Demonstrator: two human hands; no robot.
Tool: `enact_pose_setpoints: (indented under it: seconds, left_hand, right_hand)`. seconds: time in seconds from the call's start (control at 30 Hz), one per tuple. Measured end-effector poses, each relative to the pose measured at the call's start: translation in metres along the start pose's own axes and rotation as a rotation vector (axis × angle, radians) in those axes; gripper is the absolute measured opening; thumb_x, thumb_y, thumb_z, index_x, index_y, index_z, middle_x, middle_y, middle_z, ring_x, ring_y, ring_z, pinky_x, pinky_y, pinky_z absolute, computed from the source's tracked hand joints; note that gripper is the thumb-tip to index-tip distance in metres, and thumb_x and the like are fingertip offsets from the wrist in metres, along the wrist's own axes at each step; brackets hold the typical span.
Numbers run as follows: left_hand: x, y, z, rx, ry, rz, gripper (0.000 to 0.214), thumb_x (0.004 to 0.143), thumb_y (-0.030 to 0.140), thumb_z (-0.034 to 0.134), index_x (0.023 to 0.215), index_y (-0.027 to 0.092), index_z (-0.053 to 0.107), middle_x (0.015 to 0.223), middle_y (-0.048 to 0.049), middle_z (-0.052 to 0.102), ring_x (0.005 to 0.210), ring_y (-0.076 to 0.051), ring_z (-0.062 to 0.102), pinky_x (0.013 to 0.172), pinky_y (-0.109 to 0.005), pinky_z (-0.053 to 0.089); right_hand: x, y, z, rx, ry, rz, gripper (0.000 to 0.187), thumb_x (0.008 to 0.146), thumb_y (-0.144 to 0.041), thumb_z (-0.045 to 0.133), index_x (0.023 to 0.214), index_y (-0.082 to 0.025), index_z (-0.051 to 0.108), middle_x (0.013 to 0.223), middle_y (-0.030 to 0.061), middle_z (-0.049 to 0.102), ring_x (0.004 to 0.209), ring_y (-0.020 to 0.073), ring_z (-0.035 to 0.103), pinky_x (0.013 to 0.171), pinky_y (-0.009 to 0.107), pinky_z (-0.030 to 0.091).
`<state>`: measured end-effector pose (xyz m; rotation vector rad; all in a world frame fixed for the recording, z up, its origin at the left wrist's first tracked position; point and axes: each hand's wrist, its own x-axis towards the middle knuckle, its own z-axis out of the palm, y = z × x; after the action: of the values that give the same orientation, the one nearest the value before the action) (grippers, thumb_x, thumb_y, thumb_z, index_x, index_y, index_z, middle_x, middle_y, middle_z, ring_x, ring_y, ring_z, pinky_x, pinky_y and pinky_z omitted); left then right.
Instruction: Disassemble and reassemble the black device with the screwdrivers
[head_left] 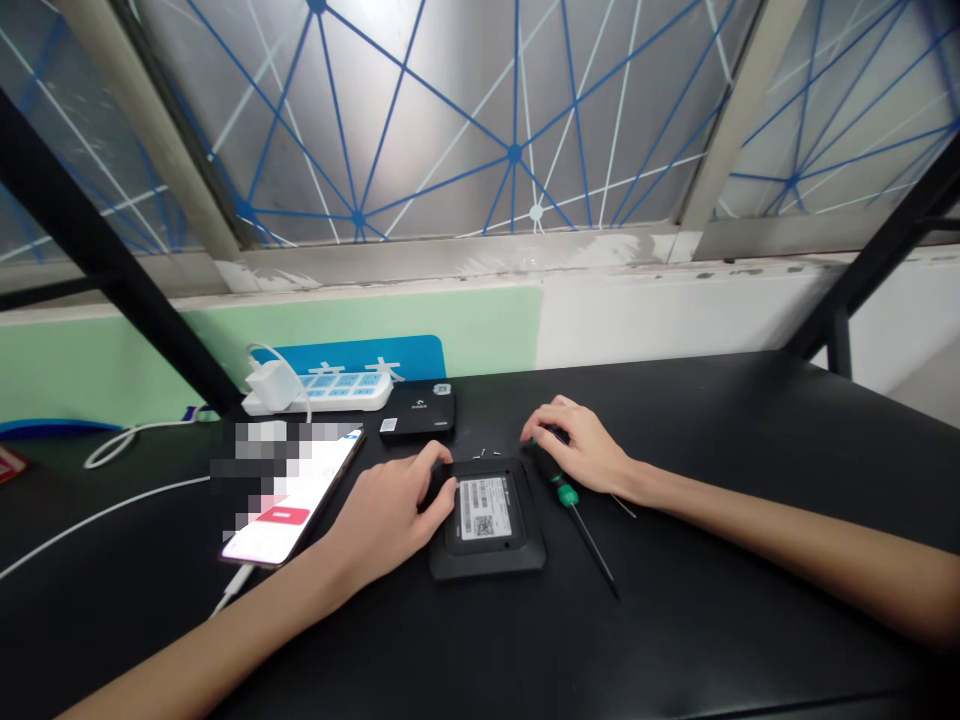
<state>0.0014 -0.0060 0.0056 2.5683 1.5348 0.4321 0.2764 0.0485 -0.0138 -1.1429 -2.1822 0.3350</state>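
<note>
A black plastic box (529,560) with a white barcode label (486,508) lies flat on the black table, label side up. My left hand (397,505) is at its left edge, the thumb near the label and the index finger at the upper left corner, gripping that side. The other left fingers are partly hidden. To the right of the box, my right hand (581,445) has its fingers curled over the dark handle of a green-and-black screwdriver (568,495). Its shaft points toward me, tip on or near the table. Several small screws (484,454) lie just behind the box.
A phone (300,500), partly pixelated, rests left of my left hand with a white cable (232,590). Behind stand a flat black box (420,412) and a white power strip (352,390) with a charger (274,385). A thin metal rod (624,506) shows beneath my right wrist.
</note>
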Motion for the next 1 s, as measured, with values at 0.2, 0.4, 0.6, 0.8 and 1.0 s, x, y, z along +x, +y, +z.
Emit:
enact_pose_setpoints:
  seconds: [0.2, 0.4, 0.6, 0.8, 1.0]
  left_hand:
    - [0.0002, -0.0018, -0.0006, -0.013, -0.029, 0.028, 0.024, 0.099, 0.039, 0.039, 0.110, 0.023, 0.053, 0.064, 0.0046, 0.055, 0.057, -0.016, 0.056, 0.055, -0.027, 0.033]
    - [-0.0007, -0.0016, -0.0019, 0.009, -0.030, 0.023, 0.026, 0.099, 0.040, 0.038, 0.111, 0.021, 0.053, 0.063, 0.0037, 0.056, 0.057, -0.017, 0.056, 0.055, -0.026, 0.034]
    - [-0.0005, -0.0001, -0.0035, 0.009, -0.037, 0.030, 0.027, 0.099, 0.040, 0.038, 0.111, 0.021, 0.053, 0.063, 0.0037, 0.056, 0.057, -0.017, 0.056, 0.054, -0.026, 0.036]
    - [-0.0003, -0.0005, -0.0032, 0.009, -0.029, 0.040, 0.028, 0.099, 0.040, 0.037, 0.111, 0.021, 0.054, 0.065, 0.0029, 0.057, 0.057, -0.017, 0.056, 0.053, -0.026, 0.036]
    - [-0.0002, -0.0008, -0.0034, 0.008, -0.040, 0.035, 0.029, 0.099, 0.040, 0.037, 0.112, 0.021, 0.054, 0.066, 0.0026, 0.057, 0.057, -0.017, 0.056, 0.054, -0.027, 0.036]
  right_hand:
    - [-0.0005, -0.0058, -0.0024, -0.038, 0.093, -0.048, 0.020, 0.090, -0.021, 0.050, 0.080, -0.020, 0.066, 0.081, 0.0039, 0.066, 0.080, 0.0213, 0.049, 0.078, 0.036, 0.038]
    - [-0.0031, -0.0075, -0.0016, -0.111, 0.098, -0.068, 0.006, 0.076, -0.017, 0.058, 0.075, -0.020, 0.063, 0.056, -0.0023, 0.048, 0.065, 0.0183, 0.046, 0.070, 0.033, 0.033]
    - [-0.0027, -0.0074, -0.0010, -0.131, 0.048, -0.056, 0.005, 0.074, -0.018, 0.060, 0.072, -0.020, 0.064, 0.051, -0.0042, 0.046, 0.061, 0.0161, 0.046, 0.072, 0.033, 0.032]
    - [-0.0015, -0.0087, -0.0008, -0.142, -0.004, -0.052, 0.007, 0.075, -0.021, 0.061, 0.073, -0.021, 0.068, 0.048, -0.0042, 0.046, 0.060, 0.0162, 0.047, 0.071, 0.033, 0.031]
    - [-0.0013, -0.0059, 0.0018, -0.126, -0.027, -0.026, 0.009, 0.077, -0.025, 0.063, 0.073, -0.021, 0.070, 0.048, -0.0034, 0.049, 0.063, 0.0172, 0.049, 0.074, 0.034, 0.034]
